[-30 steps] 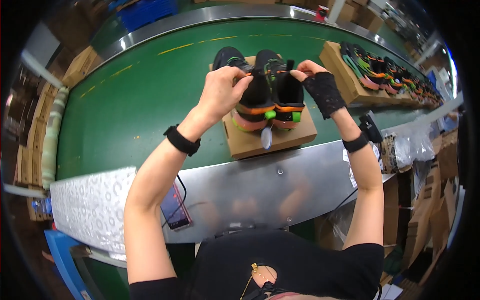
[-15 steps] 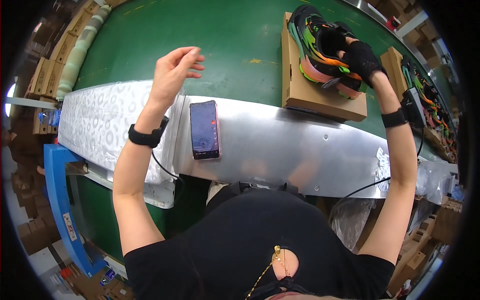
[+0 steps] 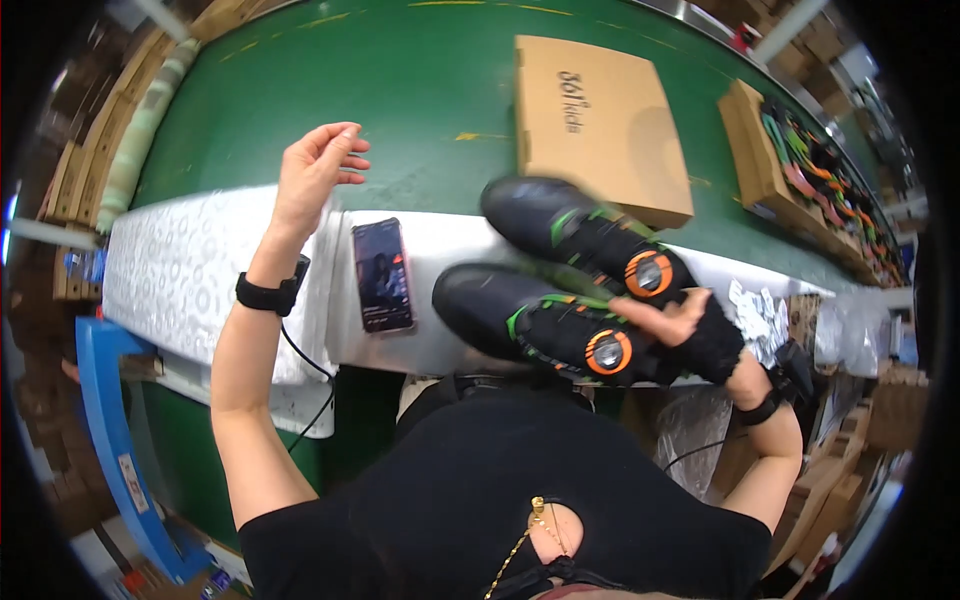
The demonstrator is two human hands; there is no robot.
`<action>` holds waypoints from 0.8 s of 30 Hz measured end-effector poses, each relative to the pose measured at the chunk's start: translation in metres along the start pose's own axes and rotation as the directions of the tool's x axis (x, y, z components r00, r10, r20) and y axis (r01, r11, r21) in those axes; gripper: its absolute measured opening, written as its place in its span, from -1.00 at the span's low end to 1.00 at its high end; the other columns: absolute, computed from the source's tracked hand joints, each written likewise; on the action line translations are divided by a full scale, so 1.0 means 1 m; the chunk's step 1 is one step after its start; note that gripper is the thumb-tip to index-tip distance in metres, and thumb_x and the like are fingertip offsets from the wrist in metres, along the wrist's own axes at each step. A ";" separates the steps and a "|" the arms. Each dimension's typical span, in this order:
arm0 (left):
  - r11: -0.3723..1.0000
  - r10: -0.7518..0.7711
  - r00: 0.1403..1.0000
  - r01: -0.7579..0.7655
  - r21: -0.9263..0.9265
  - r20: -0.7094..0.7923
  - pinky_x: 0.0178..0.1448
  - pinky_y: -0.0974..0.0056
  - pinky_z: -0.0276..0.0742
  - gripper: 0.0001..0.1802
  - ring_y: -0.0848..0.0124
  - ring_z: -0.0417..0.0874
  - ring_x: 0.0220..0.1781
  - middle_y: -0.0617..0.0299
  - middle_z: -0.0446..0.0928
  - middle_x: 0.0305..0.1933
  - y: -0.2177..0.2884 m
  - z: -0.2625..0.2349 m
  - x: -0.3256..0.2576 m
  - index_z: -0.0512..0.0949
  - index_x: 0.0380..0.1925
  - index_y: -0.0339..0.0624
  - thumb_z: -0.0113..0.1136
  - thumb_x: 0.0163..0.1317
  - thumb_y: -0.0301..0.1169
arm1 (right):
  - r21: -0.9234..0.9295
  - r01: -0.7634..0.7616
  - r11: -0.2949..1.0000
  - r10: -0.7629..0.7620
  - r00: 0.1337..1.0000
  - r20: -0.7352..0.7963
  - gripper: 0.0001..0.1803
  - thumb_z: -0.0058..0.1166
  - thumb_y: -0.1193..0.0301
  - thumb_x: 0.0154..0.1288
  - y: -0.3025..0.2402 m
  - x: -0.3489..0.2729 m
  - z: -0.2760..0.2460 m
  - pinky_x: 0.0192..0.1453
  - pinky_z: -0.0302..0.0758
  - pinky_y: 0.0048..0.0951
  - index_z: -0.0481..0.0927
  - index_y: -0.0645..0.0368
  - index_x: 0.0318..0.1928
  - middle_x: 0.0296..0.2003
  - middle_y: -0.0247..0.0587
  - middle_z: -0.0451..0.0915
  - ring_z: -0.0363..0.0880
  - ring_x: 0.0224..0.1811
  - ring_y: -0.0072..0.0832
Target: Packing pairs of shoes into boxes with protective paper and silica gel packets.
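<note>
My right hand [image 3: 698, 332], in a black fingerless glove, is closed on a pair of sneakers at their heel end. Both the near sneaker [image 3: 490, 312] and the far sneaker [image 3: 540, 218] are black with green and orange trim, toes pointing left. A round dial with an orange ring sits on each. They are held over the metal bench edge, slightly blurred. My left hand [image 3: 318, 180] is raised over the green surface, empty, with fingers loosely bent and apart. Nearest below it are a white patterned sheet stack [image 3: 190, 270] and a lit phone [image 3: 382, 275].
A closed brown shoebox [image 3: 600, 125] lies on the green conveyor belt [image 3: 420, 80] beyond the sneakers. Further right stands an open carton [image 3: 755, 160] beside a row of colourful shoes [image 3: 820, 190]. Small white packets [image 3: 758, 315] are piled at right. A blue frame [image 3: 115, 430] stands at left.
My right hand has lifted the sneakers off the shoebox and brought them nearer to me and left. They now lie sideways. My left hand has shifted slightly left and nearer.
</note>
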State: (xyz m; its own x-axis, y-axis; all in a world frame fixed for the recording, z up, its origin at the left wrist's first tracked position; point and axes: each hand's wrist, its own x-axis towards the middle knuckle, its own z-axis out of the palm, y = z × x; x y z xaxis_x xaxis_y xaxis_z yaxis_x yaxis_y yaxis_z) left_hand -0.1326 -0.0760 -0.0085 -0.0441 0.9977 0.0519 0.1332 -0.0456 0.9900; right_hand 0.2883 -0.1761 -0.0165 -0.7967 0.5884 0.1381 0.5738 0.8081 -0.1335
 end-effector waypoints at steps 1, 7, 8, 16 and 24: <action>1.000 0.004 0.999 -0.005 0.014 0.045 -0.34 0.42 0.53 -0.66 0.45 0.55 -0.34 0.13 0.50 -0.30 0.001 0.018 0.008 0.45 -0.16 -0.34 0.04 0.21 -0.27 | 0.039 0.099 0.994 -0.093 0.986 -0.137 -0.45 0.00 0.53 -0.09 -0.005 0.001 0.006 -0.43 0.52 -0.39 0.45 -0.14 0.02 -0.47 -0.18 0.53 0.54 -0.56 -0.30; 0.926 0.012 0.970 -0.103 0.364 0.243 -0.44 0.42 0.40 -0.54 0.49 0.46 -0.47 0.23 0.46 -0.49 -0.050 0.127 0.060 0.48 -0.30 -0.38 0.10 0.12 -0.10 | 0.051 -0.059 0.997 0.043 0.963 0.268 -0.37 0.08 0.46 -0.11 -0.007 -0.018 0.015 -0.53 0.44 -0.40 0.36 -0.14 0.10 -0.66 -0.25 0.46 0.49 -0.64 -0.36; 0.936 -0.048 0.957 -0.057 0.347 0.286 -0.46 0.41 0.37 -0.50 0.49 0.43 -0.50 0.23 0.45 -0.52 -0.070 0.138 0.068 0.48 -0.34 -0.39 0.11 0.10 -0.05 | 0.084 -0.136 0.987 0.112 0.962 0.251 -0.33 0.07 0.45 -0.10 -0.005 -0.017 0.016 -0.53 0.43 -0.37 0.30 -0.14 0.14 -0.68 -0.21 0.45 0.49 -0.63 -0.32; 0.971 -0.201 0.919 0.232 -0.053 0.340 -0.60 0.44 0.49 -0.41 0.47 0.55 -0.60 0.09 0.51 -0.46 -0.013 0.185 0.062 0.30 -0.11 -0.46 0.19 0.04 -0.16 | 0.466 -0.376 0.801 0.543 0.784 -0.301 -0.58 0.13 0.35 -0.08 0.044 0.002 -0.008 -0.41 0.46 -0.36 0.44 0.03 -0.11 -0.55 -0.18 0.53 0.54 -0.48 -0.25; 0.978 -0.085 0.932 0.145 -0.148 0.352 -0.76 0.50 0.10 -0.60 0.62 0.12 -0.81 0.46 0.08 -0.74 0.032 0.230 0.070 0.34 -0.53 -0.12 -0.12 0.25 -0.01 | 0.263 -0.590 0.764 0.633 0.605 -0.482 -0.09 0.25 0.37 -0.33 0.107 0.055 0.037 0.13 0.15 -0.08 0.16 0.09 0.18 0.10 0.00 0.22 0.18 0.19 -0.14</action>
State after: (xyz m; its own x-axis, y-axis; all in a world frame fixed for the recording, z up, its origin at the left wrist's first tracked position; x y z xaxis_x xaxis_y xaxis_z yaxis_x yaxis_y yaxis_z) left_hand 0.0968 0.0038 -0.0032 0.2959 0.9517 -0.0822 -0.0223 0.0929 0.9954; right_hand 0.2989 -0.0589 -0.0597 -0.0268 0.8810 0.4724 0.8579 0.2629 -0.4415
